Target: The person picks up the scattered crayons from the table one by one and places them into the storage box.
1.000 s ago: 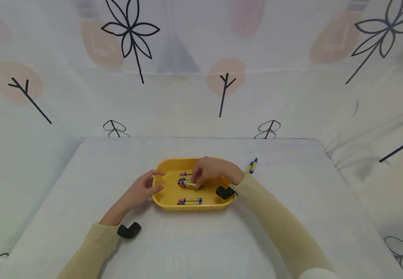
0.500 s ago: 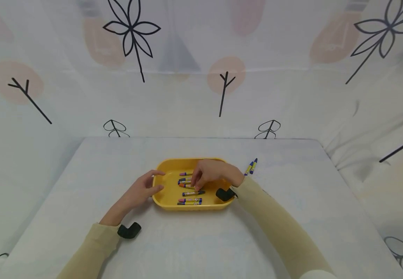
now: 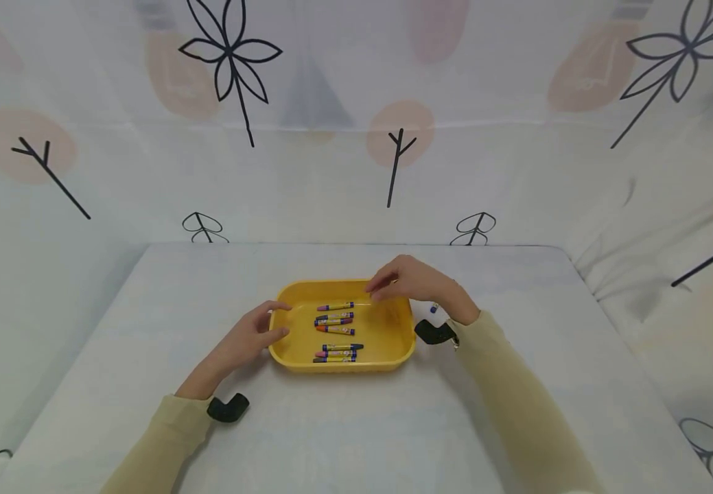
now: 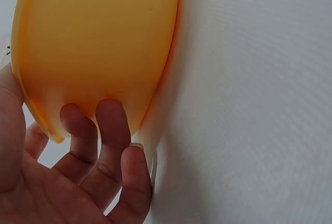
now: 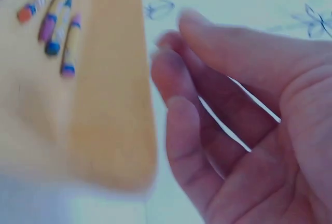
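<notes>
A yellow tray (image 3: pixel 387 339) holds several wax crayons with yellow wrappers. Toward its back lie a pink-tipped crayon (image 3: pixel 335 307), two darker crayons and an orange crayon (image 3: pixel 335 330). Near the front wall are three more, with a dark green crayon (image 3: pixel 342 347) on top of the row. My left hand (image 3: pixel 243 343) grips the tray's left end, fingertips against the outer wall in the left wrist view. My right hand (image 3: pixel 421 280) hovers over the back right rim, fingers loosely bent, nothing between them; in the right wrist view it is beside the tray wall (image 5: pixel 111 125).
The end of a crayon (image 3: pixel 434 308) shows on the white table (image 3: pixel 344 432) beneath my right wrist. A patterned cloth (image 3: pixel 319 185) hangs behind the table and along both sides. A dark band (image 3: pixel 228 408) sits at my left wrist.
My right hand has let go of the orange crayon and moved up and right to the tray's rim. The dark green crayon now lies close to the front pair. My left hand stays put.
</notes>
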{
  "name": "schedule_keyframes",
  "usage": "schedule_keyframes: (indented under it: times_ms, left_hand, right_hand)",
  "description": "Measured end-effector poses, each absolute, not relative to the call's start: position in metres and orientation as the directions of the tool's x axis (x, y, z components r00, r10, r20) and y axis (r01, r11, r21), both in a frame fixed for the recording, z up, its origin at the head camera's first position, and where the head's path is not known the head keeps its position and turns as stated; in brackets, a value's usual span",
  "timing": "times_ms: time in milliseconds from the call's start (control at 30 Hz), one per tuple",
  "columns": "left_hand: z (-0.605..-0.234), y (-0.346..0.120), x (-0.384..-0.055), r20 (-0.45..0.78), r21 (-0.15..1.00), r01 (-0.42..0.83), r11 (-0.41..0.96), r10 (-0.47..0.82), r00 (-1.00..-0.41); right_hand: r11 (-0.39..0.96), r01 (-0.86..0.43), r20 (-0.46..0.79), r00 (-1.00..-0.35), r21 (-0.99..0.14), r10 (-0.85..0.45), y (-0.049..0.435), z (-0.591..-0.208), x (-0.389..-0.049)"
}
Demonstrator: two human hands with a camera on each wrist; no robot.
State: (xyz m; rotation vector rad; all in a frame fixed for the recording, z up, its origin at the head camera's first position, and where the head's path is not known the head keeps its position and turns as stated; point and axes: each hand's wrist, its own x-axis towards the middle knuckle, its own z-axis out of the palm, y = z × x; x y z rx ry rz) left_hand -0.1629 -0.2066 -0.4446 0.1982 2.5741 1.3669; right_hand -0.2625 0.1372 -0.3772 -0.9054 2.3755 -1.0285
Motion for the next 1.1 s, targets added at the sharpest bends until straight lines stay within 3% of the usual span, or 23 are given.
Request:
schedule_keyframes:
  times_ms: [200, 367, 633, 1100]
  left_hand:
    - [-0.447, -0.207, -0.165, -0.138, 0.830, 0.003, 0.558, 0.211, -0.968]
    - [-0.448, -0.206, -0.165, -0.153, 0.829, -0.013, 0.558, 0.205, -0.967]
    - [-0.447, -0.205, -0.164, -0.157, 0.832, -0.015, 0.554, 0.210, -0.965]
    - [-0.447, -0.208, -0.165, -0.131, 0.821, 0.011, 0.571, 0.208, -0.969]
  right_hand:
    - [0.612, -0.357, 0.016, -0.871, -0.706, -0.490, 0.185, -0.390, -0.270]
    - [0.701, -0.289, 0.024, -0.932, -0.652, -0.361, 0.224, -0.415, -0.275]
    - [0.750, -0.260, -0.037, -0.934, -0.608, -0.354, 0.258, -0.443, -0.271]
    - [0.817, -0.237, -0.080, -0.942, -0.526, -0.325, 0.270, -0.440, -0.267]
